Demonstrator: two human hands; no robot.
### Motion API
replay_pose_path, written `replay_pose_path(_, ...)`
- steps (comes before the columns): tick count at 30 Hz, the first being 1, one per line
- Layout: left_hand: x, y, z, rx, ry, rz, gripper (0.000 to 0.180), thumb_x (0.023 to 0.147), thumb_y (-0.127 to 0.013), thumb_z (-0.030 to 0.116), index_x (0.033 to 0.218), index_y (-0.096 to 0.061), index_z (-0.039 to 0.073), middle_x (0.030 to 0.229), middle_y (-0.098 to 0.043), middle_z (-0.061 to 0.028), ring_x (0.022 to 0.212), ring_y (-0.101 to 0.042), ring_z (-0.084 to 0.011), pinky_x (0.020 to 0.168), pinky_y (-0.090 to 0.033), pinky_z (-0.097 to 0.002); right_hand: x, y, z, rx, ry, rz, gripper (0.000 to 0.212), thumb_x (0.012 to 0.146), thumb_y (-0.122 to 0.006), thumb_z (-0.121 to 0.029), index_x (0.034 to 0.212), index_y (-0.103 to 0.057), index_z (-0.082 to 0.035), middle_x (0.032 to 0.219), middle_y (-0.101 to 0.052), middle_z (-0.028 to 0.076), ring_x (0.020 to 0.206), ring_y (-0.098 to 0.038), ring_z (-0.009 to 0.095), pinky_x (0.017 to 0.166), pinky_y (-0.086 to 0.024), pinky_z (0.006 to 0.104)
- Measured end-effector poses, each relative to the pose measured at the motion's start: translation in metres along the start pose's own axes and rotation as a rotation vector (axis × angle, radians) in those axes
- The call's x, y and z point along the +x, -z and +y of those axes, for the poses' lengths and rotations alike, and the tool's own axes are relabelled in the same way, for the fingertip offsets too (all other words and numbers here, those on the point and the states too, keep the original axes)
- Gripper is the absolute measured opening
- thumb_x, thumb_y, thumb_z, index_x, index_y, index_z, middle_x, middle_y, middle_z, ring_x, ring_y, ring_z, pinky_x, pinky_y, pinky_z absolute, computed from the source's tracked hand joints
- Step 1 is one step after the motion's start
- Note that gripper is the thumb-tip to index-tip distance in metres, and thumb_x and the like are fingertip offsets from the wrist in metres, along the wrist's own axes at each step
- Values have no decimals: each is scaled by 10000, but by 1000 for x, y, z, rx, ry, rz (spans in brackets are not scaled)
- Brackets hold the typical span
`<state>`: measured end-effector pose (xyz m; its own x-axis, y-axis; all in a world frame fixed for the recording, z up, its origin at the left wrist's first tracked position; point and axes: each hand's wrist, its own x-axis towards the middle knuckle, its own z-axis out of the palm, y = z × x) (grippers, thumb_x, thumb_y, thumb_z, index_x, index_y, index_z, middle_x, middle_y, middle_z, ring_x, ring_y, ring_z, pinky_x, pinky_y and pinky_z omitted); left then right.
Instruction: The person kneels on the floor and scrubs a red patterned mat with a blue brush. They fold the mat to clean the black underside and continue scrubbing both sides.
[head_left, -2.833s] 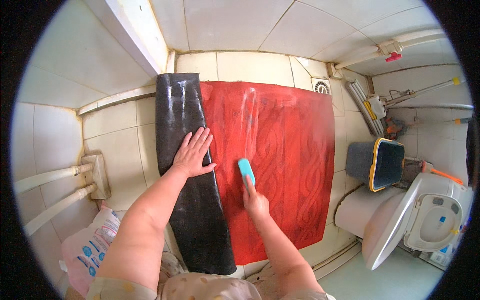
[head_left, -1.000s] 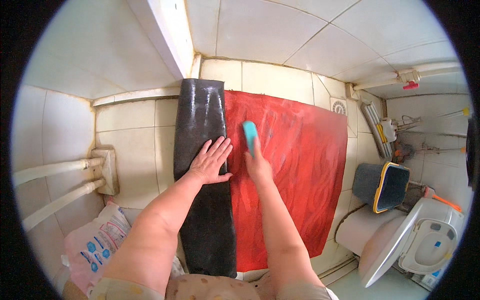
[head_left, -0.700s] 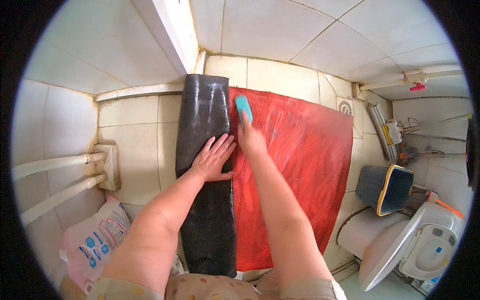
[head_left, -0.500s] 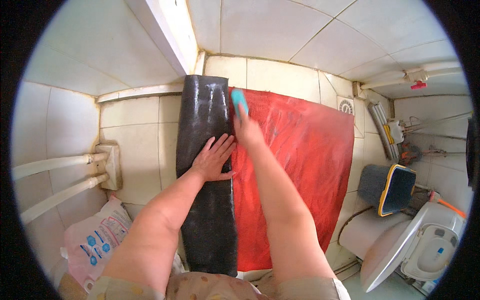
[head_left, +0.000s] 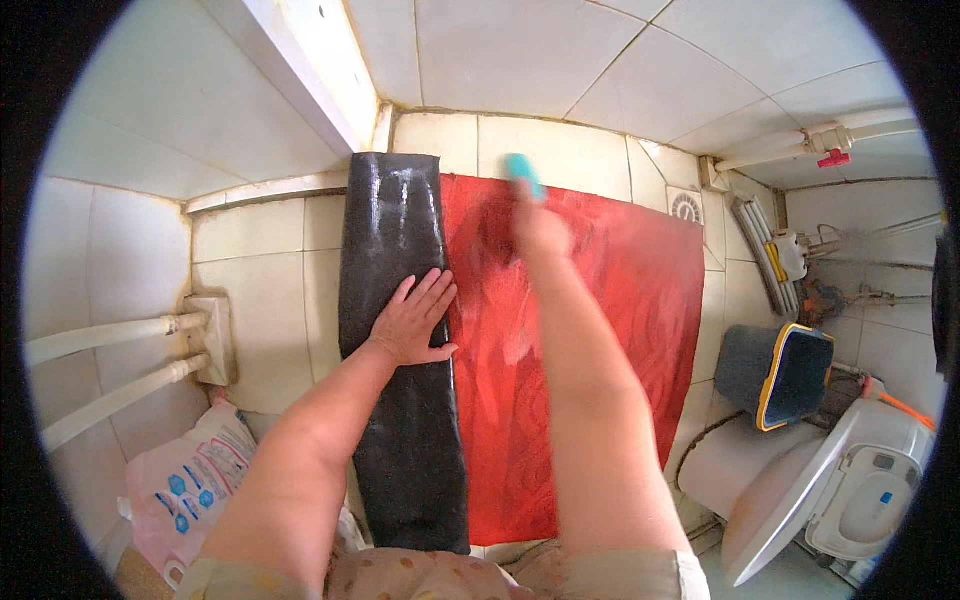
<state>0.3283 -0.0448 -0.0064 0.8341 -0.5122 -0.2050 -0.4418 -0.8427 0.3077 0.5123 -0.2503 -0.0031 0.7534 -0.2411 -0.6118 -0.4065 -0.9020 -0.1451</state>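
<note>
A wet red mat (head_left: 600,330) lies spread on the tiled floor. Along its left side runs a wet black strip (head_left: 400,450), which looks like the mat's underside folded over. My left hand (head_left: 415,318) rests flat on that strip, fingers spread, its tips near the red edge. In my right hand (head_left: 540,230) is a teal scrubbing brush (head_left: 524,176), held over the far part of the red surface. Motion blurs this hand, and the brush's bristles cannot be seen.
At right stand a dark bucket with a yellow rim (head_left: 765,375) and a white toilet (head_left: 830,490). A floor drain (head_left: 686,208) lies beyond the mat's far right corner. White pipes (head_left: 120,340) and a pink-white bag (head_left: 190,490) are at left.
My right hand has swept the brush rightward and slightly away from the black strip's edge. My left hand stays flat on the strip. The whole view has shifted a little.
</note>
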Motion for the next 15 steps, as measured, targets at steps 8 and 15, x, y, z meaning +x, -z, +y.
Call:
replay_pose_path(8,3,2,1,-42,38,-81,966,757,-603,600,1466,-237,55,1554,-153,-106,1443,-104,-234,1164,-82,-439,58,-10,177,488,39,306,677,895,-393,-629,1256,-525,-71,953,-637,146,866,-595,253,720,-487,392)
replay_pose_path(15,4,4,2,-55,48,-32,968,695,-684,540,1424,-318,19,1527,-214,-136,1431,-148,-271,1157,-113,-456,-50,-46,3,-44,485,-4,568,941,-421,-378,1464,-230,-262,996,-647,257,827,-651,416,741,-522,488)
